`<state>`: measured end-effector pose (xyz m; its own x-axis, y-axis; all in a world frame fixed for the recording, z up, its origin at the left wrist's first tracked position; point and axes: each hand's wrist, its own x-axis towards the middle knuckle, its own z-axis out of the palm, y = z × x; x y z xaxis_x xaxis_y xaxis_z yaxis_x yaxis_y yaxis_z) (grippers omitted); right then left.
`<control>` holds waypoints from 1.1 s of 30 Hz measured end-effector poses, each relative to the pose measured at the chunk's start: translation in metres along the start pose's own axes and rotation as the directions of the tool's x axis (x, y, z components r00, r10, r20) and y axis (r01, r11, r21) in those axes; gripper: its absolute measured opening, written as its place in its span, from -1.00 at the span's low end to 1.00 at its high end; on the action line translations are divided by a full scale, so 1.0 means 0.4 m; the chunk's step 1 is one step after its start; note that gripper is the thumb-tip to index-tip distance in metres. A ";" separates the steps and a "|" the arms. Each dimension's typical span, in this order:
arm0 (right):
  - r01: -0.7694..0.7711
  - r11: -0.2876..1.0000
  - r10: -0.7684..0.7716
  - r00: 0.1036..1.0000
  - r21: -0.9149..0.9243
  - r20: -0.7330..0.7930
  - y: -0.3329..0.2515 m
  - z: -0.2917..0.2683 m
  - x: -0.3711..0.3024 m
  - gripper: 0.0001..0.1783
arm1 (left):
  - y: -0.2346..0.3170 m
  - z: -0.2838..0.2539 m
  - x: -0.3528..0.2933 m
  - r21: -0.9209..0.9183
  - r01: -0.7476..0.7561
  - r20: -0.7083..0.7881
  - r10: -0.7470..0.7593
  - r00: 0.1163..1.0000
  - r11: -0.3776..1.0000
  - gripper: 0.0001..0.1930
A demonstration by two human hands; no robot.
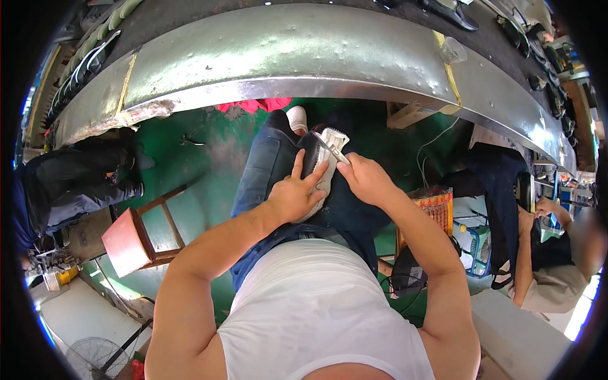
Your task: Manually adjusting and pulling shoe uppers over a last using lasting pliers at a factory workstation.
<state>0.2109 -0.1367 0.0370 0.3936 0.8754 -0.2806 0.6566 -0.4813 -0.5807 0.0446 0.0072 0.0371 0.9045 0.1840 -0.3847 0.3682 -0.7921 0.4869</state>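
A shoe piece (pixel 326 183), pointing forward, is being pressed under the left hand's (pixel 294 196) spread fingers, its far end being crossed by a tool (pixel 334 151) clasped in the right hand (pixel 370 181).

No lettering, number, label, brand mark or sign can be read anywhere in the workshop view.
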 end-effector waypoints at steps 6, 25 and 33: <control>0.050 0.998 -0.049 0.999 -0.048 0.015 -0.009 0.015 -0.040 -0.54 | -0.093 0.123 -0.043 -0.464 0.037 -0.177 -0.134 0.975 0.885 -0.25; 0.074 0.932 -0.306 0.683 -0.354 -0.663 0.070 -0.292 -0.019 -0.59 | -0.102 -0.238 -0.123 -0.783 -0.183 -0.177 0.068 0.982 0.594 -0.18; -0.078 0.872 -0.339 0.614 -0.482 -0.713 0.192 -0.438 0.207 -0.56 | -0.061 -0.791 0.384 -0.337 -0.190 -0.445 0.022 0.895 0.922 -0.18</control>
<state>0.4065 -0.1089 0.1030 0.4773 0.6692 0.5695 0.8527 -0.5094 -0.1160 0.2426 0.2389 0.2143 0.9134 0.4068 0.0154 0.2403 -0.5693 0.7863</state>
